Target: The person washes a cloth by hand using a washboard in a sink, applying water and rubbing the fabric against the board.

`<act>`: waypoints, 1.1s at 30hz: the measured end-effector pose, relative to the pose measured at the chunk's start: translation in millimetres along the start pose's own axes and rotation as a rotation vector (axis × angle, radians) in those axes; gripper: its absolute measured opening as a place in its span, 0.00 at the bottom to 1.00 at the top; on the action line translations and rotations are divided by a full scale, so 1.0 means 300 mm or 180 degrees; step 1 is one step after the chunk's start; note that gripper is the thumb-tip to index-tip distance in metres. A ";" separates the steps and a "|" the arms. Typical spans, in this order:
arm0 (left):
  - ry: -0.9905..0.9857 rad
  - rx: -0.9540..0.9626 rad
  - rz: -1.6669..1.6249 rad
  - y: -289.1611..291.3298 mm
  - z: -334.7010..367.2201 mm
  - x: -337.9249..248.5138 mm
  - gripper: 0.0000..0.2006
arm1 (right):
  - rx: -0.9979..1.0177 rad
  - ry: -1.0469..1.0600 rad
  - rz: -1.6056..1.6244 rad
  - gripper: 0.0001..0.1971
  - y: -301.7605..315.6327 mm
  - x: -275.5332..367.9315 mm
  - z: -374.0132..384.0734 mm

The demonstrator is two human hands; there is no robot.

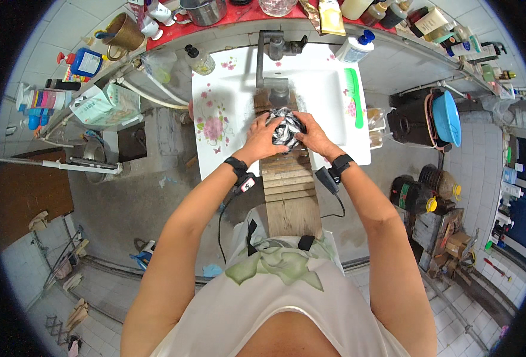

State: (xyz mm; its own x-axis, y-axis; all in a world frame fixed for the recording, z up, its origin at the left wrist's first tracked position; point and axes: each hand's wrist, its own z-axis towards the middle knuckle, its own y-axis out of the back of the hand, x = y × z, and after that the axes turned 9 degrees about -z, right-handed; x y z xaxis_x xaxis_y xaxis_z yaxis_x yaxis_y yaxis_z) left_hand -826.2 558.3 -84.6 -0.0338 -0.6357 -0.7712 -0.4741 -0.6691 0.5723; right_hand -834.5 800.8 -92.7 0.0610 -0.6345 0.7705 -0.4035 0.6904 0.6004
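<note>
A bunched black-and-white patterned cloth [285,129] lies on the upper part of a wooden washboard [291,190], just below the faucet. My left hand [263,135] is closed around the cloth's left side, and my right hand [313,134] grips its right side. The washboard's ridged top rests in a white sink [328,77] with pink flower prints, while its plain lower end reaches toward my body. Right over the cloth hangs the dark faucet [269,65]; I cannot tell whether water runs from it. Parts of the cloth are hidden under my fingers.
A green comb [353,98] lies on the sink's right rim, with a white blue-capped bottle [356,47] behind it. At the back left corner stands a clear pump bottle [200,59]. A red shelf [233,16] holds a metal mug [203,11]. Cables hang from both wrist devices.
</note>
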 end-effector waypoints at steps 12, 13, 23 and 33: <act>0.0052 -0.0541 0.0468 -0.040 0.139 0.079 0.40 | -0.1193 -0.0629 -0.0074 0.30 0.328 -0.130 0.385; -0.0333 -0.0451 0.0726 -0.066 0.155 0.055 0.42 | -0.1302 -0.0556 -0.0197 0.35 0.391 -0.171 0.434; 0.0438 -0.0300 -0.0930 -0.071 0.249 0.180 0.53 | -0.1272 0.0657 -0.2647 0.19 0.435 -0.168 0.908; 0.0502 -0.0537 -0.0643 -0.059 0.280 0.166 0.47 | -0.1081 0.0050 -0.0899 0.22 0.411 -0.237 0.907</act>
State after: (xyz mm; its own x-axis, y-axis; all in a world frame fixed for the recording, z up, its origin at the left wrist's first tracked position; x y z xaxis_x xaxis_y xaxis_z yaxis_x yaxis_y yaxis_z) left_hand -893.5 570.7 -156.6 0.1896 -0.5263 -0.8289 -0.3040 -0.8342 0.4602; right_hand -1137.0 836.3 -131.7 0.1407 -0.8111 0.5677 -0.0461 0.5674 0.8221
